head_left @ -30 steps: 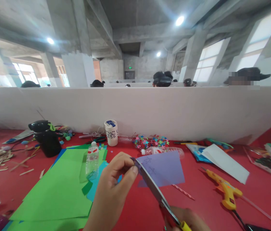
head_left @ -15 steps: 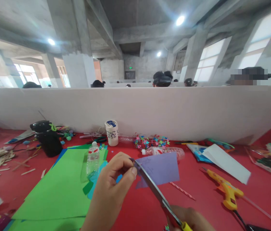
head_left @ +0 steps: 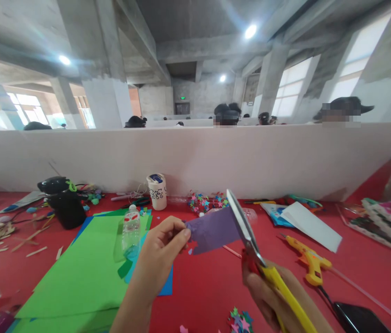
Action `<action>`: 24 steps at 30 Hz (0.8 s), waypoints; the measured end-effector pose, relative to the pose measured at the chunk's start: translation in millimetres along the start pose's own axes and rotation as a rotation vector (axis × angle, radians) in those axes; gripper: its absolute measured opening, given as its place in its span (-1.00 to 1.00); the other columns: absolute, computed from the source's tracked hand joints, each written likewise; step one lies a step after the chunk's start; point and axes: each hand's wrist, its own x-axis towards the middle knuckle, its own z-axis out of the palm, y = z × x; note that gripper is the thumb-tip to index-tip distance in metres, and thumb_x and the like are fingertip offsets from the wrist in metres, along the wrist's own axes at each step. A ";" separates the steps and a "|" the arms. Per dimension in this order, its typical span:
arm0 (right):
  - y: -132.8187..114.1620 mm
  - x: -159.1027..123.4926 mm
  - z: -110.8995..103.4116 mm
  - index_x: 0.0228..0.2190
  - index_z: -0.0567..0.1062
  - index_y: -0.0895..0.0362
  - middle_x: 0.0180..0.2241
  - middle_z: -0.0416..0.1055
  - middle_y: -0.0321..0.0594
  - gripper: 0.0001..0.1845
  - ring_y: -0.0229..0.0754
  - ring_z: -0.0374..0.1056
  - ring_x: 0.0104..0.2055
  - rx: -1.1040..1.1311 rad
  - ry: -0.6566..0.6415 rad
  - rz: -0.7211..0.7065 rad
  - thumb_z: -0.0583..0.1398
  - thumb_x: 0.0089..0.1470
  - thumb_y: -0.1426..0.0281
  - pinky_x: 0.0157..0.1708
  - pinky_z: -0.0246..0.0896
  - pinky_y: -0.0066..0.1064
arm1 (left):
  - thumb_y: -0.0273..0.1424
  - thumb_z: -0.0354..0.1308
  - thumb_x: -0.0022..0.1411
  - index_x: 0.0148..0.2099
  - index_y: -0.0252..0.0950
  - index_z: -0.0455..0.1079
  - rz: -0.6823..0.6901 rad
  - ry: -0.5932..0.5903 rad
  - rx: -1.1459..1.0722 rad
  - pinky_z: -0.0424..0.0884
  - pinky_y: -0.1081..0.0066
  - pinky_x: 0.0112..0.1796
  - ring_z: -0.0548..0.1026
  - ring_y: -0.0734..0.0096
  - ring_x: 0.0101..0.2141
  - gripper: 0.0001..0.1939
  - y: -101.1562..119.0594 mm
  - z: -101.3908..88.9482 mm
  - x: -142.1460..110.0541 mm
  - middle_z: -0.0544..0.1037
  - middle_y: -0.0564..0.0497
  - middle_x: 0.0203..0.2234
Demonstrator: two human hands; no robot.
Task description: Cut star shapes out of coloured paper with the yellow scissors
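Note:
My left hand (head_left: 167,252) pinches the left end of a piece of purple paper (head_left: 216,230), held up above the red table. The paper's left edge is cut ragged, and a small scrap (head_left: 190,251) shows just below it. My right hand (head_left: 268,291) grips a pair of scissors (head_left: 245,226) by the yellow handles. Their blades point up and away, beside the paper's right edge. A small heap of star-shaped paper pieces (head_left: 240,320) lies near the front of the table, to the left of my right hand.
Green sheets (head_left: 77,263) cover the left side, with a clear plastic bottle (head_left: 131,233) standing on them. Behind are a black bottle (head_left: 65,203) and a white cup (head_left: 157,194). A yellow glue gun (head_left: 308,259) lies right, near white paper (head_left: 311,226). A white partition (head_left: 181,157) bounds the back.
The scissors have moved from the paper's left end near my left fingers to its right edge, and more of the yellow handles shows. My left hand keeps its pinch on the paper.

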 end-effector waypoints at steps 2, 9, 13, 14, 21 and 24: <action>-2.6 9.0 -5.9 -0.62 0.24 0.09 -0.81 0.08 -0.49 -0.49 -0.41 -0.04 -0.77 0.002 0.040 -0.061 0.12 -0.04 -0.08 -0.75 -0.19 -0.55 | -0.33 0.10 0.10 -0.49 -0.29 0.28 -0.032 -0.036 0.009 0.18 0.50 -0.47 0.24 0.53 -0.55 -0.83 -2.1 3.1 0.5 0.30 0.15 -0.65; 7.6 19.8 -7.6 -0.69 0.24 0.07 -0.92 0.07 -0.49 -0.62 -0.37 0.01 -0.83 0.062 0.197 -0.128 0.18 -0.09 0.10 -0.77 -0.11 -0.52 | -0.28 0.10 0.04 -0.51 -0.30 0.30 -0.084 -0.172 0.143 0.18 0.49 -0.50 0.23 0.52 -0.59 -0.80 -17.9 11.8 -6.8 0.29 0.15 -0.68; 15.4 12.9 -4.0 -0.66 0.22 0.06 -0.92 0.10 -0.52 -0.67 -0.38 0.00 -0.85 0.123 0.225 -0.150 0.19 -0.08 0.18 -0.79 -0.13 -0.53 | -0.22 0.10 0.02 -0.47 -0.30 0.33 -0.144 -0.196 0.193 0.15 0.50 -0.57 0.23 0.53 -0.63 -0.77 -27.8 11.8 -16.0 0.31 0.14 -0.71; 17.0 10.5 -4.2 -0.65 0.23 0.06 -0.91 0.11 -0.53 -0.68 -0.39 0.01 -0.85 0.136 0.235 -0.161 0.18 -0.06 0.19 -0.79 -0.13 -0.53 | -0.21 0.10 0.02 -0.45 -0.30 0.34 -0.175 -0.204 0.213 0.11 0.51 -0.60 0.20 0.54 -0.67 -0.76 -29.5 12.0 -18.6 0.29 0.16 -0.74; 34.0 -2.1 -20.8 -0.57 0.33 0.15 -0.83 0.15 -0.57 -0.71 -0.42 0.04 -0.82 0.174 0.282 -0.140 0.19 0.12 0.31 -0.77 -0.02 -0.58 | -0.14 0.07 0.02 -0.35 -0.28 0.35 -0.289 -0.221 0.239 0.01 0.54 -0.67 0.15 0.56 -0.72 -0.70 -38.7 10.2 -27.8 0.23 0.19 -0.74; 44.8 0.4 -34.6 -0.22 0.44 0.20 -0.33 0.45 -0.28 -0.81 -0.29 0.40 -0.46 0.192 0.333 -0.059 0.15 0.20 0.34 -0.49 0.36 -0.42 | -0.17 -0.01 0.10 -0.37 -0.30 0.33 -0.051 -0.269 0.450 0.24 0.49 -0.56 0.30 0.53 -0.58 -0.72 -45.2 9.2 -28.7 0.45 -0.02 -0.37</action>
